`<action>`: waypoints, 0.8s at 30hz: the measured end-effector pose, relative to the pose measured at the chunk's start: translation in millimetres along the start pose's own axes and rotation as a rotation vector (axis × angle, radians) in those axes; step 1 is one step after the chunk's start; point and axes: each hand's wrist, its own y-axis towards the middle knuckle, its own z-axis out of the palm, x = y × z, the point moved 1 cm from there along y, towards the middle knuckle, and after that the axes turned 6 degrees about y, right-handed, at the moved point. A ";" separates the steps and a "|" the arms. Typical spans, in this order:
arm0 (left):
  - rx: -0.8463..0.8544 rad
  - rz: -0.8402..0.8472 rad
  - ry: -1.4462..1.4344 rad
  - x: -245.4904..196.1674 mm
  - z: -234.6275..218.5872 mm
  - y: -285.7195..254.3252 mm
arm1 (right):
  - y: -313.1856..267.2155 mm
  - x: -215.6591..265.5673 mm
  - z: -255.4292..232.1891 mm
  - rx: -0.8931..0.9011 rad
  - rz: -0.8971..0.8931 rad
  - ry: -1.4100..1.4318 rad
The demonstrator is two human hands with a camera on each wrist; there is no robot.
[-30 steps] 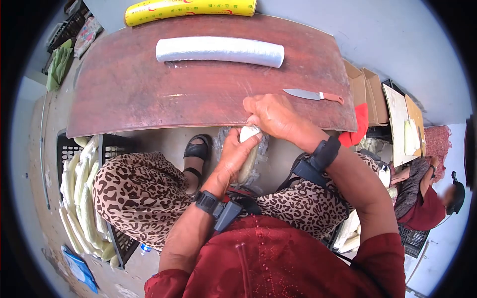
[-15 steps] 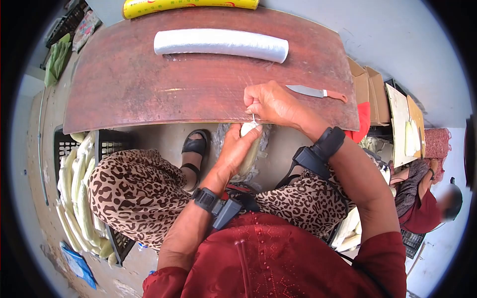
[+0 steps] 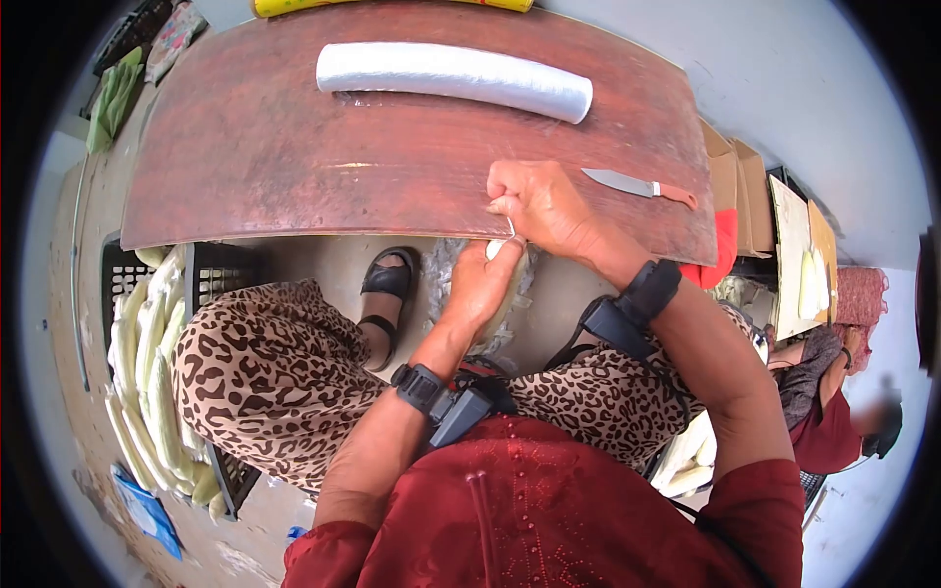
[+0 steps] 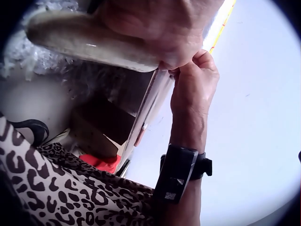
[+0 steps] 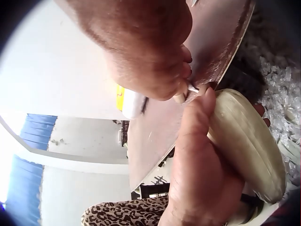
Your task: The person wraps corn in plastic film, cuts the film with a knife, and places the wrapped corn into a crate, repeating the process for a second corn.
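A pale, long vegetable in clear film [image 5: 247, 141] lies in the left hand [image 5: 202, 165], whose fingers curl round it in the right wrist view. In the head view the left hand [image 3: 482, 284] holds it just off the table's front edge, thumb near its upper end. Right beside that end, the right hand [image 3: 544, 206] pinches a thin, whitish twist of film [image 5: 193, 88] with curled fingers. The left wrist view shows the vegetable's underside [image 4: 89, 42] and the two hands close together. A knife [image 3: 637, 184] lies on the table [image 3: 245, 147], right of the right hand.
A roll of clear film [image 3: 451, 78] lies across the table, with a yellow roll [image 3: 392, 5] behind. A black crate of wrapped vegetables [image 3: 152, 372] stands on the left. Cardboard boxes [image 3: 750, 196] and another person [image 3: 828, 426] are at the right. Crumpled film lies under the table edge.
The right hand has risen slightly from the vegetable's end, with a thin twist of film now stretched between. The left hand has shifted up a little with the vegetable. The head view has shifted.
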 end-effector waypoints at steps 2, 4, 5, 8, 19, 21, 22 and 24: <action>0.009 -0.021 0.005 -1.1 -0.7 1.9 | 2.6 -3.6 -0.8 -0.014 0.127 -0.006; 0.026 -0.029 0.000 -2.0 -1.6 2.1 | 1.9 -3.9 -1.1 -0.031 0.083 -0.012; 0.037 -0.029 -0.007 -2.2 -2.4 1.5 | 1.3 -3.6 -0.7 -0.040 0.060 -0.014; 0.023 0.009 -0.038 6.9 -0.5 6.0 | -1.3 -0.6 -0.2 -0.081 0.057 -0.045; -0.001 -0.050 -0.047 -0.7 0.6 1.8 | -0.9 -27.1 -62.6 -0.342 0.118 -0.326; 0.068 -0.108 0.002 -3.5 -6.8 1.9 | -9.4 -39.4 -81.3 -0.399 0.099 -0.440; 0.101 -0.136 0.028 -4.0 -8.0 1.9 | -14.4 -47.5 -91.5 -0.427 0.089 -0.495; 0.030 -0.055 -0.003 2.1 -3.7 4.1 | -29.5 -68.2 -114.6 -0.406 0.263 -0.549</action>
